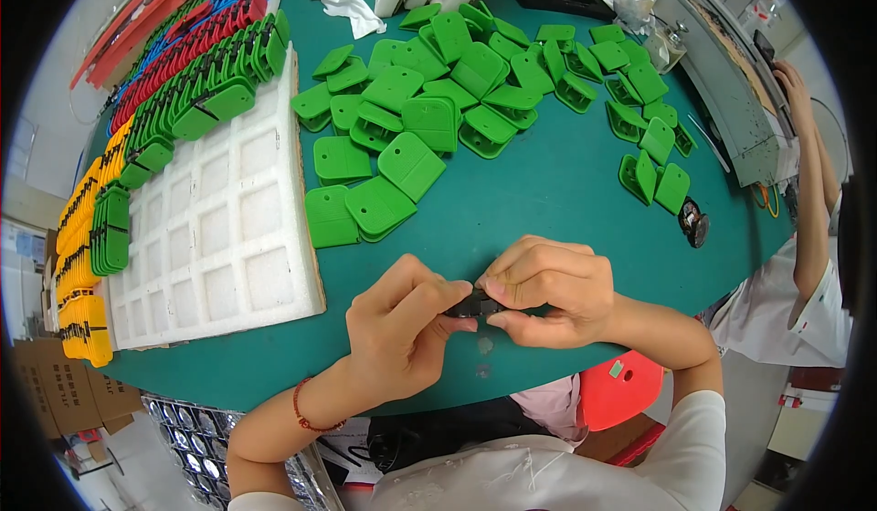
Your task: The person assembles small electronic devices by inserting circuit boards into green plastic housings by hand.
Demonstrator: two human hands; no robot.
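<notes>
Near the table's front edge, my left hand [400, 321] and my right hand [554, 294] meet over a small black part [475, 305]. Thumbs and fingertips of both hands pinch it from either side and cover much of it, so its exact kind does not show. Beyond my hands lies a heap of green folded plastic pieces [416, 165] with rounded corners, several with a small hole. A smaller group of the same green pieces [657, 139] lies to the right. Closer to my right hand is a round black part [693, 223], apart from the fingers.
A white foam tray [242, 260] with square pockets lies left, lined with rows of green, red [206, 41], blue and yellow pieces [87, 328]. A crumpled white tissue [349, 9] lies at the back. A grey metal box [722, 82] and another person's arm [808, 173] are at right.
</notes>
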